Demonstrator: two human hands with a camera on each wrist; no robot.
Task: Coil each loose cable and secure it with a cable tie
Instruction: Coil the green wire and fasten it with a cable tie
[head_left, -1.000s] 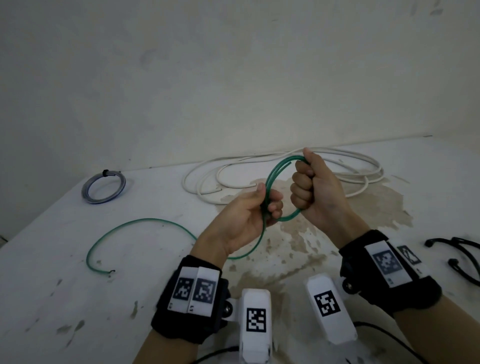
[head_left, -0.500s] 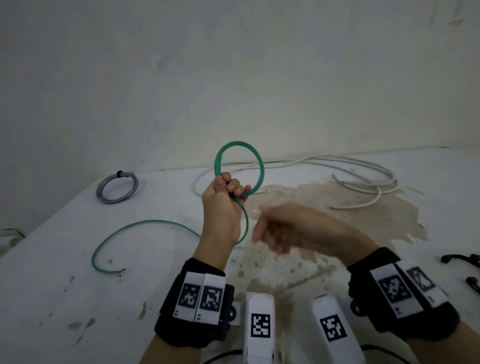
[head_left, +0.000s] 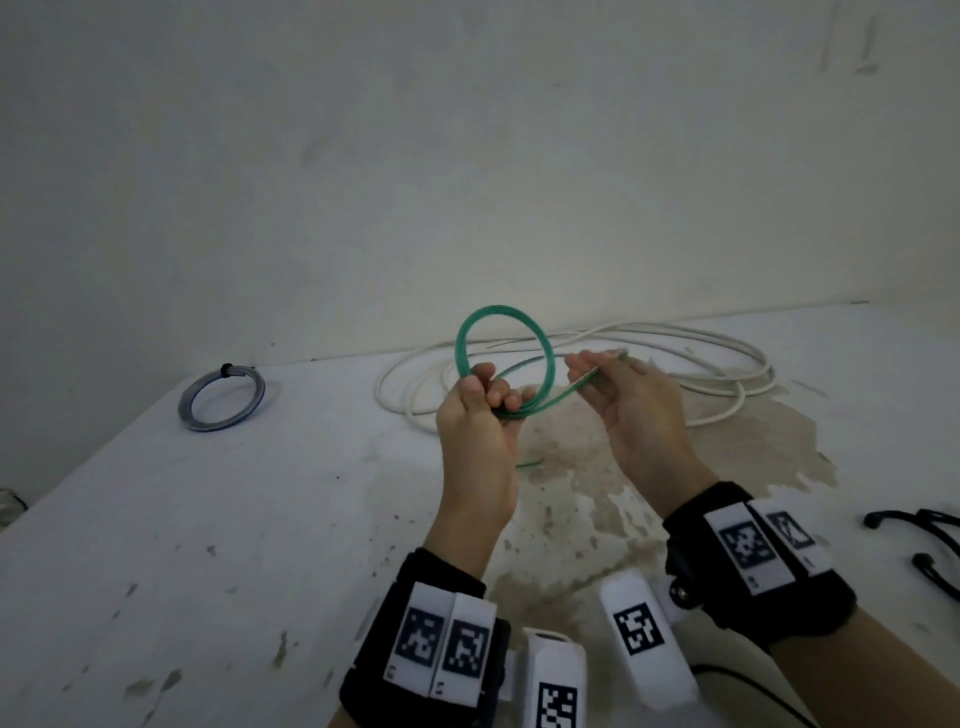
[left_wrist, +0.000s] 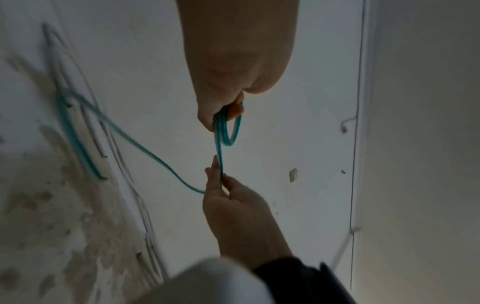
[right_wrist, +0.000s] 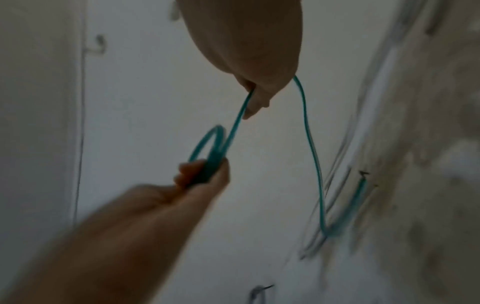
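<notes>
My left hand (head_left: 485, 395) is raised above the table and grips a green cable (head_left: 498, 309) wound into a small upright coil. A loose strand runs from the coil's bottom to my right hand (head_left: 597, 374), which pinches it between thumb and fingers just right of the coil. The cable's free end (head_left: 530, 464) shows below my left hand. In the left wrist view the left hand (left_wrist: 226, 111) clasps the coil (left_wrist: 230, 135) and the right hand (left_wrist: 221, 181) pinches the strand. The blurred right wrist view shows the right hand (right_wrist: 253, 102) and left hand (right_wrist: 202, 174) likewise.
A loose white cable (head_left: 767, 370) sprawls at the back of the stained white table (head_left: 260, 545). A grey cable coil (head_left: 186, 410), bound with a black tie, lies at the back left. Black cable ties (head_left: 904, 517) lie at the right edge. A wall stands behind.
My right hand has come up from below and taken the strand beside the coil. The long green tail on the left of the table has been drawn in.
</notes>
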